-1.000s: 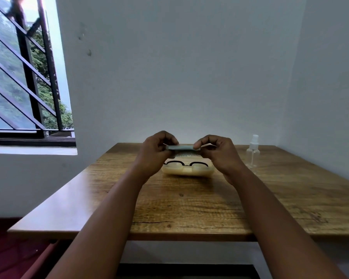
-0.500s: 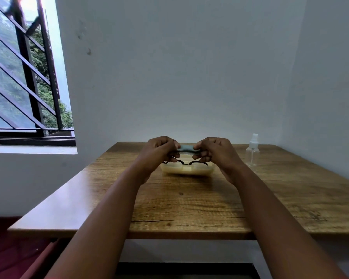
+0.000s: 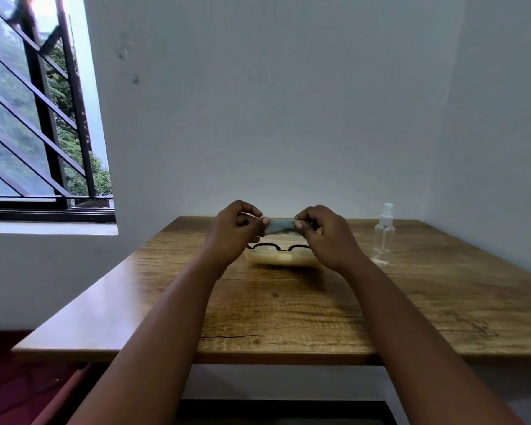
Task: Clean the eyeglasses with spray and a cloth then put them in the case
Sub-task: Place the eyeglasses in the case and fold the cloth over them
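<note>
1. Both forearms reach forward from the near edge of the wooden table [image 3: 288,314] and converge toward its far middle, wrists raised above the surface.
2. The left hand [image 3: 232,233] is curled, knuckles up, its thumb and fingertips pinching the left end of a small grey-blue cloth [image 3: 281,226].
3. The right hand [image 3: 328,237] mirrors it at 3 o'clock of the cloth, fingers bent over and pinching the right end; the cloth spans the short gap between the two hands, bunched and held clear of the table.
4. Directly under the cloth, at 6 o'clock of it, black-rimmed eyeglasses [image 3: 278,247] lie in a pale yellow open case [image 3: 281,258], lenses facing the person. Both ends of the frame are hidden behind the hands.
5. The case sits on the table between the two wrists; whether either hand touches it cannot be told.
6. A clear spray bottle [image 3: 383,237] with a white nozzle stands upright at 3 o'clock of the case, apart from the right hand, near the far right corner.
7. A barred window [image 3: 40,118] fills the wall at 10 o'clock.
</note>
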